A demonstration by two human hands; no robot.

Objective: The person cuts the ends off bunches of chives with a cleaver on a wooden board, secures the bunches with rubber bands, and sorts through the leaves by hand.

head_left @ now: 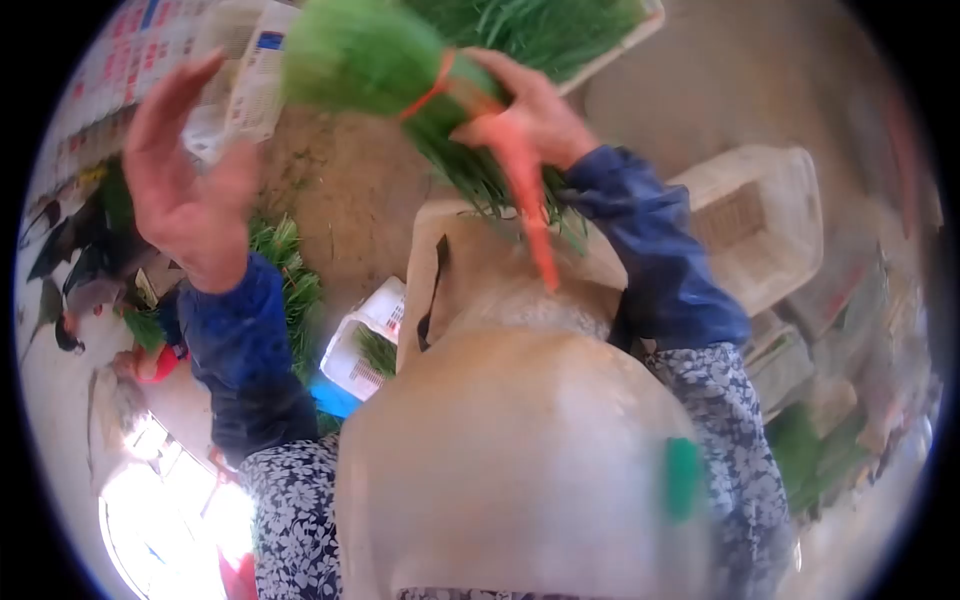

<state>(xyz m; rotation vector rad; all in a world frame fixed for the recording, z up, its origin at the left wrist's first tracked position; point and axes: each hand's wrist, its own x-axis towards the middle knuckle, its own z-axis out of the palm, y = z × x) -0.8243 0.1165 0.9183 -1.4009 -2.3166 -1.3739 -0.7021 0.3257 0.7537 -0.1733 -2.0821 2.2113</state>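
Observation:
A large bundle of green leafy stalks (350, 58), blurred by motion, is tied with an orange-red band (432, 88). My right hand (530, 112) grips it near the band, and a loose reddish-orange strip (528, 195) hangs down from that hand. My left hand (190, 180) is raised to the left of the bundle, apart from it, with fingers spread and nothing between them. Below the bundle is the tan apron (520, 400) over my lap.
A crate of greens (570, 30) stands at the top. An off-white crate (750, 225) is at the right. More greens (290, 270) and a small white basket (365, 340) lie left of centre. Other people (100, 290) are at the far left.

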